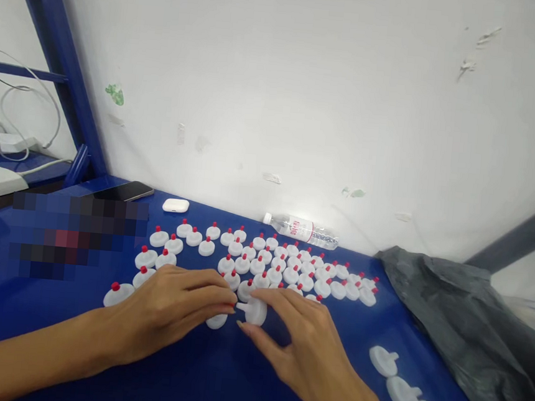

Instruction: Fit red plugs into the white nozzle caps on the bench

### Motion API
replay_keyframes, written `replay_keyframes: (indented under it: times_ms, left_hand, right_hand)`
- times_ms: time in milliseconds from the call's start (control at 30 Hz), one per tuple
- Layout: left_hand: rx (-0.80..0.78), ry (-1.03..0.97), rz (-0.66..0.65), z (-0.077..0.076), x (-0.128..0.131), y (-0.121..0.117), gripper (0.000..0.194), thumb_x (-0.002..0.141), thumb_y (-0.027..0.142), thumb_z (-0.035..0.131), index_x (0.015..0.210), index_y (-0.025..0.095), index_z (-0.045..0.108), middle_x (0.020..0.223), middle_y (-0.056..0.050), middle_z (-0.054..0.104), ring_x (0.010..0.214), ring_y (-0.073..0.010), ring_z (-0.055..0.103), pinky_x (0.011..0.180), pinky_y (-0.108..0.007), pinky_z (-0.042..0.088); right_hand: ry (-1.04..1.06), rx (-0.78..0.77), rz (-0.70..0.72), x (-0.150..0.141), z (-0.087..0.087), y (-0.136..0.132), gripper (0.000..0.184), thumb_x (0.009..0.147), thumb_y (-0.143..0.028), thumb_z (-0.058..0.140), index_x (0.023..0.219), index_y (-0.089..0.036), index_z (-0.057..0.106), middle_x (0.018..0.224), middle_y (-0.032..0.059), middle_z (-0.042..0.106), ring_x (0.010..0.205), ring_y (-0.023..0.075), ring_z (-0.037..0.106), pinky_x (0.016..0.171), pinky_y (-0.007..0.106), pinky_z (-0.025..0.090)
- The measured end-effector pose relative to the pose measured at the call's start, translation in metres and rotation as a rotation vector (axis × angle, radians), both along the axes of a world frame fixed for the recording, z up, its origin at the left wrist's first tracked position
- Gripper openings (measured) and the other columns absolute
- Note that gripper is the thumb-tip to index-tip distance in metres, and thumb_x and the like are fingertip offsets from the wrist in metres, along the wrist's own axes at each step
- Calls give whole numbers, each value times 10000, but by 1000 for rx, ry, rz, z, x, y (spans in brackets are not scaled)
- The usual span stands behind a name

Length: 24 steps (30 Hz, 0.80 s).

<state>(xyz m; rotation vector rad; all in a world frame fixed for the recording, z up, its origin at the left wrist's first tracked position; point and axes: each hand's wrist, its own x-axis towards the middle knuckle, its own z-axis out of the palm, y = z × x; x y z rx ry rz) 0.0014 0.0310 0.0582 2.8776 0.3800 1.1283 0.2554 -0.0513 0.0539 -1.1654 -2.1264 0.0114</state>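
My right hand (305, 335) grips a white plastic nozzle cap (256, 312) between thumb and fingers, its bare spout turned to the left. At the spout's tip, my left hand (178, 305) is closed in a pinch around a small red tip cap (232, 306), mostly hidden by the fingers. Whether the red cap touches the spout is hard to see. Just below the left fingertips sits another white nozzle cap (216, 321). Many white nozzle caps with red tips (242, 263) stand upright beyond both hands, some partly covered by them.
Three white caps without red tips (404, 395) lie at the right, beside a dark plastic bag (466, 330). Along the wall are a clear bottle (302, 229) on its side, a white earphone case (176, 205) and a phone (132, 191). A blurred patch covers the left of the blue table (278, 395).
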Motion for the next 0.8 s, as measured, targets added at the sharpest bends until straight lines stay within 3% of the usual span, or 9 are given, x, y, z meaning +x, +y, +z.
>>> replay_keyframes:
  times_ms: [167,300,533,667,800]
  left_hand:
    - [19,22,-1,-2,3,-8,222,1147,259,448,1146,238,670,1000,-1,789,767,-104,758,604,-240,511]
    - [71,-7,80,-2,6,-10,225,1148,316,450,1237,226,636,980,-3,786,793,-128,767,592,-269,513]
    - [64,23,56,3,9,-16,285,1143,204,353,1058,224,625,778,12,702,614,-151,675,504,-305,483]
    - [5,11,60,0,12,-19,328,1142,203,326,1034,229,634,760,2,695,603,-164,663,499,-325,467]
    - [-98,6,66,-6,13,-20,313,1123,187,374,978,236,647,709,19,635,560,-165,594,485,-334,421]
  right_hand:
    - [-27,126,40,-4,-4,0,289,1079,-429,662,1300,-243,649,1135,30,792,969,196,780,800,304,622]
    - [-24,211,28,-7,-1,0,287,1108,-430,610,1310,-230,649,1121,37,794,961,187,772,853,294,619]
    - [-72,285,76,-11,1,-1,288,1112,-355,603,1323,-161,630,1052,64,781,885,205,735,807,309,634]
    - [-136,335,65,-13,2,-1,262,1113,-328,590,1276,-132,651,1029,73,778,865,215,733,780,315,643]
    - [-178,402,31,-17,2,-3,257,1118,-291,576,1279,-108,659,1039,75,793,894,215,755,853,314,650]
